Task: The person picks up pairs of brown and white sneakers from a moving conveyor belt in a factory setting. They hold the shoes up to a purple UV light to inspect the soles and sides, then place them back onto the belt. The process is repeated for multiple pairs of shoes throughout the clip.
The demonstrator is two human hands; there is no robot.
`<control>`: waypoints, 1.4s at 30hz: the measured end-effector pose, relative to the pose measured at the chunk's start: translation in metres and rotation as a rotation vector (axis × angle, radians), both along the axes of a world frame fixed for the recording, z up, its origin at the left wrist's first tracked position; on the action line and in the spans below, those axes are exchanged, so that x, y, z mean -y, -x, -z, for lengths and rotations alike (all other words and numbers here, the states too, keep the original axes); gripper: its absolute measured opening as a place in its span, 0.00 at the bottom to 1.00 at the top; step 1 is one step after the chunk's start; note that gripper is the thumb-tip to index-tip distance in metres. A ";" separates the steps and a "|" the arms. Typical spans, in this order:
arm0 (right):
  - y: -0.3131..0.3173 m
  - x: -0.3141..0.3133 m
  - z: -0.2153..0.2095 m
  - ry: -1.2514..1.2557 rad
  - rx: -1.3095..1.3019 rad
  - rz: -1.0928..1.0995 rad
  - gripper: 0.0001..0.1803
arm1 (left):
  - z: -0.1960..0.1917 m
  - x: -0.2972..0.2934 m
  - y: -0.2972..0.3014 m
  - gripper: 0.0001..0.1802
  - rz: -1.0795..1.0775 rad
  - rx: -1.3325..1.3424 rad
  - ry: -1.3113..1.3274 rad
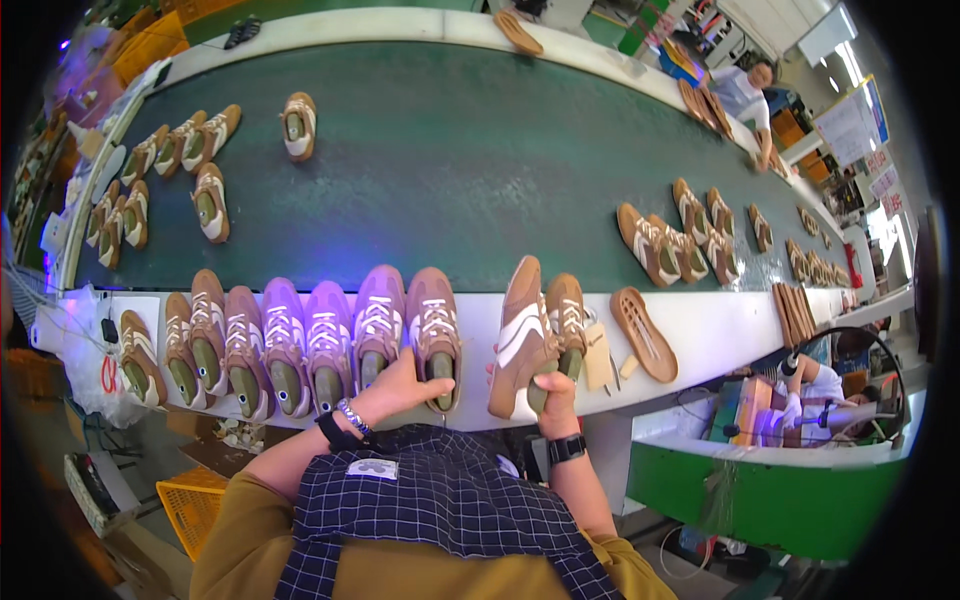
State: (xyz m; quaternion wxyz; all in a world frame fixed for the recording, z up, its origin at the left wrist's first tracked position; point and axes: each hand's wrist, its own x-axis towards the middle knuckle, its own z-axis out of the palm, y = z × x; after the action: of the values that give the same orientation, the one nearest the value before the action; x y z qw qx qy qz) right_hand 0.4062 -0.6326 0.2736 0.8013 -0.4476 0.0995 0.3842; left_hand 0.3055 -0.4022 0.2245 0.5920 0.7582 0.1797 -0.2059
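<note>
My left hand (400, 388) grips the heel of a brown sneaker (435, 315) with white laces, its thumb across the opening. That sneaker stands at the right end of a row of similar sneakers (325, 335) along the white ledge. My right hand (553, 400) is closed round the heel end of another brown sneaker (521, 350), tilted so its white side stripes show. A green shoe last (540, 398) fills its opening. Just right of it stands one more sneaker (567, 310), partly hidden. A loose brown sole (643, 335) lies farther right on the ledge.
Beyond the ledge runs a green conveyor belt (430, 170) carrying sneakers in groups at left and right. A small tool (614, 372) lies beside the loose sole. More soles (793, 314) are stacked at right. A co-worker (745, 95) stands across the belt; another person (810, 395) is at lower right.
</note>
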 end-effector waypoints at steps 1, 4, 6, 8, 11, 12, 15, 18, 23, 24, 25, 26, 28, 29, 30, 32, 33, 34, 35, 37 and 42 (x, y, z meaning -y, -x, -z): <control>0.000 0.012 0.019 0.037 -0.008 0.056 0.46 | -0.003 0.001 -0.004 0.50 -0.006 -0.002 -0.004; 0.002 0.024 0.035 0.122 -0.093 0.084 0.38 | 0.004 0.014 -0.011 0.56 -0.062 0.052 -0.127; 0.001 0.017 0.028 0.216 -0.102 0.068 0.33 | 0.011 0.019 -0.016 0.57 -0.118 -0.006 -0.145; 0.001 0.003 0.019 0.214 -0.081 0.050 0.33 | 0.023 0.020 -0.020 0.56 -0.211 0.061 0.044; -0.002 0.000 0.024 0.202 -0.089 0.005 0.33 | 0.011 0.016 -0.023 0.46 -0.343 0.002 0.527; -0.004 -0.003 0.020 0.198 -0.110 0.001 0.33 | 0.002 0.011 -0.025 0.44 -0.356 -0.033 0.690; -0.003 -0.011 0.009 0.152 -0.144 0.039 0.28 | -0.004 0.002 -0.022 0.40 -0.412 -0.084 1.093; -0.008 -0.013 0.003 0.085 -0.147 0.001 0.33 | -0.010 -0.004 -0.018 0.42 -0.416 -0.050 1.212; -0.020 -0.033 -0.029 0.091 0.015 -0.050 0.46 | -0.006 -0.024 -0.008 0.45 -0.425 0.029 1.263; -0.021 -0.041 -0.036 0.077 0.014 -0.029 0.49 | -0.017 -0.026 -0.011 0.45 -0.471 0.104 1.291; -0.026 -0.044 -0.040 0.039 0.014 -0.065 0.51 | -0.030 -0.027 -0.015 0.46 -0.517 0.183 1.319; -0.028 -0.048 -0.041 -0.004 0.027 -0.077 0.52 | -0.039 -0.033 -0.017 0.49 -0.483 0.240 1.332; -0.030 -0.054 -0.044 -0.074 0.042 -0.129 0.54 | -0.057 -0.039 -0.020 0.56 -0.509 0.385 1.224; -0.030 -0.058 -0.045 -0.099 0.040 -0.161 0.54 | -0.069 -0.045 -0.020 0.58 -0.454 0.463 1.154; -0.029 -0.061 -0.046 -0.105 0.058 -0.178 0.56 | -0.082 -0.053 -0.018 0.61 -0.348 0.454 1.017; -0.030 -0.066 -0.047 -0.086 0.210 -0.270 0.54 | -0.081 -0.059 -0.018 0.60 -0.292 0.610 0.712; -0.034 -0.065 -0.045 -0.063 0.282 -0.344 0.54 | -0.082 -0.061 -0.017 0.59 -0.296 0.624 0.667; -0.033 -0.070 -0.045 -0.042 0.336 -0.323 0.54 | -0.083 -0.063 -0.015 0.59 -0.300 0.639 0.621; -0.031 -0.076 -0.044 -0.023 0.389 -0.301 0.53 | -0.086 -0.060 -0.013 0.58 -0.330 0.644 0.629; -0.028 -0.081 -0.044 0.017 0.452 -0.281 0.54 | -0.088 -0.056 -0.010 0.58 -0.405 0.644 0.657; -0.017 -0.075 -0.044 0.103 0.452 -0.248 0.55 | -0.082 -0.051 -0.004 0.55 -0.542 0.558 0.766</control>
State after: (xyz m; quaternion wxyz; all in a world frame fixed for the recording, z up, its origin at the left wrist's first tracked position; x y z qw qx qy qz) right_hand 0.4236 -0.5572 0.3179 0.7261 -0.5711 -0.1184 0.3641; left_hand 0.3096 -0.3509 0.3063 0.8829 0.4406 0.1171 0.1123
